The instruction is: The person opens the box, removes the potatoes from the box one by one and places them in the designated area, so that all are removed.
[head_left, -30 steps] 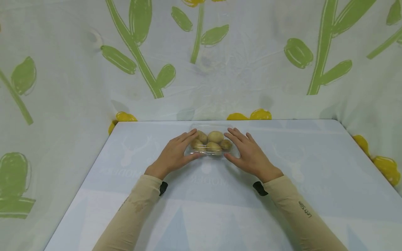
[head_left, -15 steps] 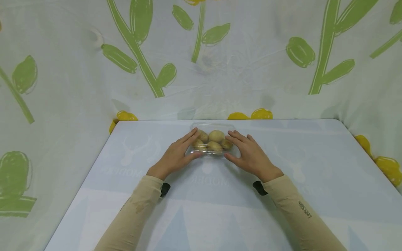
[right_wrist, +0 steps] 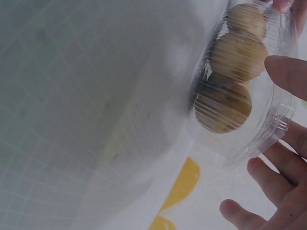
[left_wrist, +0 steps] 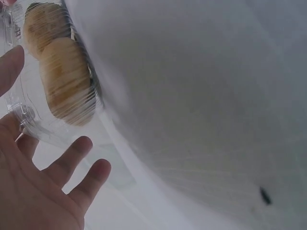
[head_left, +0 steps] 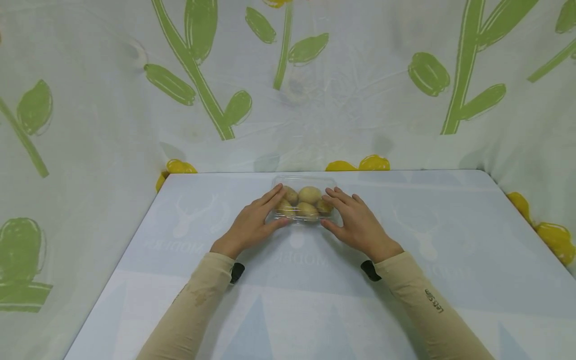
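A clear plastic clamshell box (head_left: 305, 180) stands on the table near its far edge, its lid over several potatoes (head_left: 309, 194). My left hand (head_left: 252, 218) rests at the box's left end, thumb along the front and fingers reaching over the side. At the opposite end, my right hand (head_left: 357, 220) mirrors it. In the left wrist view, the left fingers (left_wrist: 67, 160) are spread near a box corner, and some stand off the plastic. The right wrist view shows the right thumb (right_wrist: 287, 74) at the lid, with potatoes (right_wrist: 223, 103) behind the ribbed wall.
A pale table (head_left: 297, 310) with deer and triangle prints lies under both forearms. Behind and beside it hangs a white curtain (head_left: 351, 100) with green stems and yellow flowers. A dark band (head_left: 237, 272) shows at the left wrist, another (head_left: 371, 270) at the right.
The right fingers have shifted slightly over the box's right end since one second ago. The box and the left hand look nearly still.
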{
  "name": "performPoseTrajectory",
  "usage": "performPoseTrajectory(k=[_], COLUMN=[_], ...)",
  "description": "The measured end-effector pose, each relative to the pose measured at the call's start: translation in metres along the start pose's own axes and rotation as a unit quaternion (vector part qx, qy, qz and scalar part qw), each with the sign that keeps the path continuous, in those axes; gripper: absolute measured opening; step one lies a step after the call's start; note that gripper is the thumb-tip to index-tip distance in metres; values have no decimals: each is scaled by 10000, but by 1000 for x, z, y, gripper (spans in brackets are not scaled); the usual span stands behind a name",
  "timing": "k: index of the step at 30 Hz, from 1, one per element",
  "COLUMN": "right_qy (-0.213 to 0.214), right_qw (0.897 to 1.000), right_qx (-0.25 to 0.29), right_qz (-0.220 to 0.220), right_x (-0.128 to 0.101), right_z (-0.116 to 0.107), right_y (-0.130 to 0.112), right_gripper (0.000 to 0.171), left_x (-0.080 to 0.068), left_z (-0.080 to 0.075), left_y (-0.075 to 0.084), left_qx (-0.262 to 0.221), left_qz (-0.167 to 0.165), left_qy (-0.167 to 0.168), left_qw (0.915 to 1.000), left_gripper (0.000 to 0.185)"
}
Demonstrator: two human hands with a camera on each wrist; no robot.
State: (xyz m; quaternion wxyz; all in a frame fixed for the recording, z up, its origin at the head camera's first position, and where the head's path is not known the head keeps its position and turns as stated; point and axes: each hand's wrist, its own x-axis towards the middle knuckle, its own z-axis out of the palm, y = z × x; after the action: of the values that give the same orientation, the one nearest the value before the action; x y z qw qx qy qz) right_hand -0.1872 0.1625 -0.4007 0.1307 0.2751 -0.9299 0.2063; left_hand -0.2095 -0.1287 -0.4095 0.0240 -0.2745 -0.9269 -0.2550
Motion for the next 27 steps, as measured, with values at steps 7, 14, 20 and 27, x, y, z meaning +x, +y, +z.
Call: performPoseTrajectory(k=[7,14,20,27], right_qy=[19,178,291,427], right_qw=[10000,9997,9995,9988], right_qx=[-21,80,132,154], right_qz=[-2,-111,-85,-156], right_x=[-2,-3,-5,-8], right_z=[1,2,3,2], right_y=[1,3,1,-1], right_gripper=[61,59,56,54], left_x=[-1,-2,-4,-7], left_z=[0,0,1,-1], left_y=[6,8,9,13], left_qx=[41,-122,-323,-447], left_qz=[-109,-221,-281,-315], left_qy=[43,39,83,124], left_qw=[9999,9997,9990,9984], left_gripper=[76,76,74,71])
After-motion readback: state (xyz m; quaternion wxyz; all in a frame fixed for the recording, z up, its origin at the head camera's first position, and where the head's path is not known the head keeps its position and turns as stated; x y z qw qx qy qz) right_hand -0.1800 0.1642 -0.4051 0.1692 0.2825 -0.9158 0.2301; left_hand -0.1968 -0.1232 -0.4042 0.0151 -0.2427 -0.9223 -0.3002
